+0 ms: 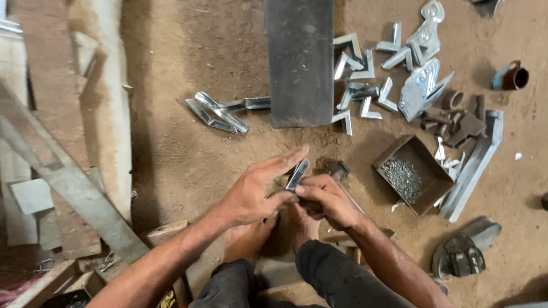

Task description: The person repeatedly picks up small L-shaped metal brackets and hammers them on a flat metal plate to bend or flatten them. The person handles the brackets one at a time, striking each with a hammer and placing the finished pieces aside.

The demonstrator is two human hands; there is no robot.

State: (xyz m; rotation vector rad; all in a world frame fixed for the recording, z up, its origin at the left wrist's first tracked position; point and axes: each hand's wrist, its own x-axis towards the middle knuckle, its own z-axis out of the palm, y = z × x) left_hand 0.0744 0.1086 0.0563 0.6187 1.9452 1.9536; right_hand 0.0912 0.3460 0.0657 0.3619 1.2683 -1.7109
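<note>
Floor (188, 154): bare dirt, person squats w/ feet under hands.
Dark plate (299, 60): flat, long axis runs away from person.
Box (412, 174): open, holds small screws, right of hands.
L hand (257, 191): fingers extended, thumb pinching bracket.
R hand (325, 199): curled, pinching bracket's lower end.
Metal bracket (297, 174): btwn both hands, long axis tilted, top end pointing up-right.

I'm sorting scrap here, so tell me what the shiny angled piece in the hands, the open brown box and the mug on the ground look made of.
The shiny angled piece, pinched between left hand and right hand, looks like bright sheet metal: silvery with crisp edges. The open brown box seems cardboard: matte with thin walls. The brown and blue mug looks glazed ceramic, though enamelled metal is possible.
</note>
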